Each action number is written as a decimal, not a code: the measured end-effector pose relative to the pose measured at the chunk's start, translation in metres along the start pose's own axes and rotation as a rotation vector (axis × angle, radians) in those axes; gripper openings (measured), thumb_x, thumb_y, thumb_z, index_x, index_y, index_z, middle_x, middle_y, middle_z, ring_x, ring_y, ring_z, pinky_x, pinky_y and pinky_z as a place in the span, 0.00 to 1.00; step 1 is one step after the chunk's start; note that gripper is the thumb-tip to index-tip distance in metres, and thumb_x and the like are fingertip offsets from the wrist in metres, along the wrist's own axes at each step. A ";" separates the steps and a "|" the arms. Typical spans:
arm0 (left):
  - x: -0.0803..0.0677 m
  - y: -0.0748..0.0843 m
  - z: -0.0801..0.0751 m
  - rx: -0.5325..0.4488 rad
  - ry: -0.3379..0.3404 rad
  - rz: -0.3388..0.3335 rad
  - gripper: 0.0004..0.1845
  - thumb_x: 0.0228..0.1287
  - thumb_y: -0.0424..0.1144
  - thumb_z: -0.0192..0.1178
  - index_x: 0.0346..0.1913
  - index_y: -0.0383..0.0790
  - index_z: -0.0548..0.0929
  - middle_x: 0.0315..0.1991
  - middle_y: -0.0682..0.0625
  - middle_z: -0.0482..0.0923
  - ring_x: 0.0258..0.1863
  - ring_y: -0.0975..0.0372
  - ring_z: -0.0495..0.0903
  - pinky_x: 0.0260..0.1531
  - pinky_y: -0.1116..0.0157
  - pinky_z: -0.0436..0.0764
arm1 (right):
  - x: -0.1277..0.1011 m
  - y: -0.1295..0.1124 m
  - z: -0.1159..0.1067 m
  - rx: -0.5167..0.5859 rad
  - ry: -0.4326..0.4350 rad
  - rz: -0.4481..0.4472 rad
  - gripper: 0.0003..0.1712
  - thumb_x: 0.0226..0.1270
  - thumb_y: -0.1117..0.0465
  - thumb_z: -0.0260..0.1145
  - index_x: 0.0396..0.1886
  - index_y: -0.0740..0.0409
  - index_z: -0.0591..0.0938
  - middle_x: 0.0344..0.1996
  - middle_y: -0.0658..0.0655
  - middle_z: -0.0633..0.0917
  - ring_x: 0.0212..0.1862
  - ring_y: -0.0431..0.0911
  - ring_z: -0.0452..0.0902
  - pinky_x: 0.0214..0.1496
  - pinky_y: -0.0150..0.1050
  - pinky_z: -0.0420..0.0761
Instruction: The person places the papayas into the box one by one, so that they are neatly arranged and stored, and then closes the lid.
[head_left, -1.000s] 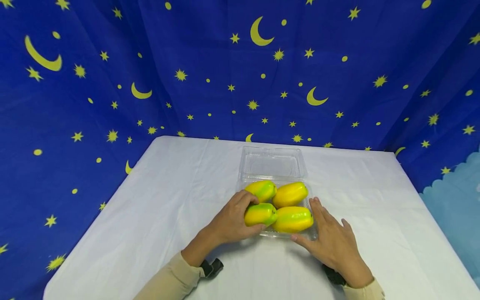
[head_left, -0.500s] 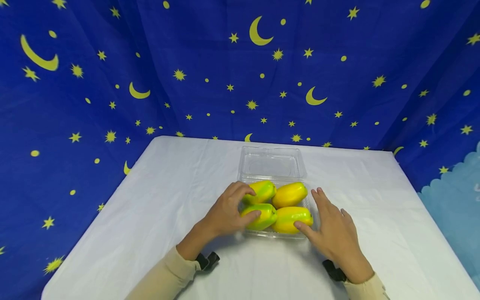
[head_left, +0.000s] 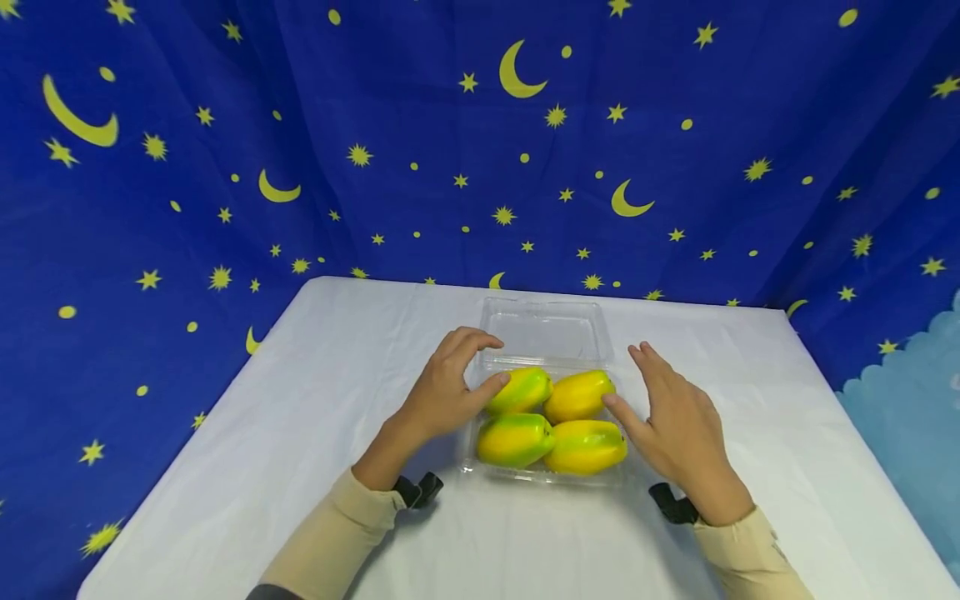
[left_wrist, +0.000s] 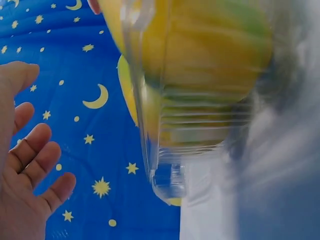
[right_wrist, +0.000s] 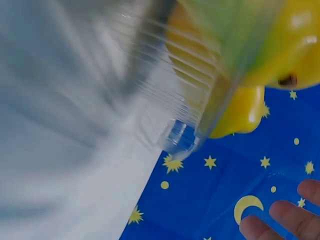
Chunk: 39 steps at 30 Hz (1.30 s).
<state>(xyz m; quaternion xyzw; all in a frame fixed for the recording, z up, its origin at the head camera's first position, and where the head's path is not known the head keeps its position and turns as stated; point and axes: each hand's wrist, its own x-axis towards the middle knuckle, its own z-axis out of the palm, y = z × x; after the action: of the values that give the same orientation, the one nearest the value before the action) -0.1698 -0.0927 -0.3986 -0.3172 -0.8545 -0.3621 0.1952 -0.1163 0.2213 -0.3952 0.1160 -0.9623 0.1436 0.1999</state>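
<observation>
Since the earlier frame both hands have moved away from the near edge toward the far side of the clear tray (head_left: 480, 467). The left hand (head_left: 442, 392) is relaxed, its thumb touching the far-left mango (head_left: 521, 389); the right hand (head_left: 675, 425) is spread, its thumb at the far-right mango (head_left: 579, 395). Neither hand grips anything. The tray sits mid-counter (head_left: 300, 433), its open lid (head_left: 543, 329) pointing away. The four mangoes lie roughly left-right. The wrist views are blurred and cut off.

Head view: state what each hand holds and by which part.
Nothing is gripped. Left hand only touches a yellow-green plastic pepper; right hand touches another yellow pepper in the clear plastic container.
</observation>
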 end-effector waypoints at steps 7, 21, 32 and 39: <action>0.005 -0.010 -0.005 -0.031 -0.009 -0.080 0.25 0.67 0.51 0.64 0.64 0.50 0.76 0.62 0.54 0.74 0.62 0.60 0.73 0.62 0.52 0.76 | 0.017 0.003 -0.006 0.116 -0.024 0.046 0.39 0.76 0.38 0.54 0.75 0.59 0.66 0.72 0.67 0.70 0.67 0.67 0.70 0.59 0.69 0.74; 0.026 -0.047 -0.007 -0.046 -0.027 -0.191 0.26 0.68 0.49 0.64 0.67 0.53 0.75 0.63 0.52 0.73 0.57 0.59 0.73 0.54 0.56 0.77 | 0.041 0.039 -0.002 0.344 -0.126 0.113 0.38 0.77 0.42 0.55 0.76 0.59 0.64 0.71 0.69 0.70 0.65 0.68 0.73 0.59 0.69 0.74; 0.026 -0.071 0.002 -0.067 -0.099 -0.258 0.28 0.68 0.52 0.63 0.69 0.53 0.72 0.66 0.50 0.71 0.62 0.53 0.74 0.55 0.53 0.79 | 0.050 0.060 0.024 0.376 -0.246 0.134 0.39 0.79 0.39 0.50 0.76 0.60 0.62 0.72 0.69 0.68 0.67 0.67 0.72 0.62 0.67 0.74; 0.025 -0.080 0.003 -0.068 -0.166 -0.309 0.30 0.69 0.53 0.62 0.71 0.51 0.70 0.68 0.47 0.69 0.65 0.53 0.72 0.61 0.50 0.77 | 0.051 0.066 0.033 0.382 -0.320 0.152 0.39 0.78 0.39 0.50 0.78 0.57 0.61 0.72 0.71 0.68 0.66 0.70 0.71 0.63 0.67 0.73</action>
<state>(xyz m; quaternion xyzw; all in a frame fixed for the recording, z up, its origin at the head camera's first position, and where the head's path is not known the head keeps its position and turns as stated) -0.2427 -0.1236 -0.4265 -0.2173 -0.8936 -0.3889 0.0551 -0.1924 0.2631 -0.4182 0.1005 -0.9430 0.3170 0.0081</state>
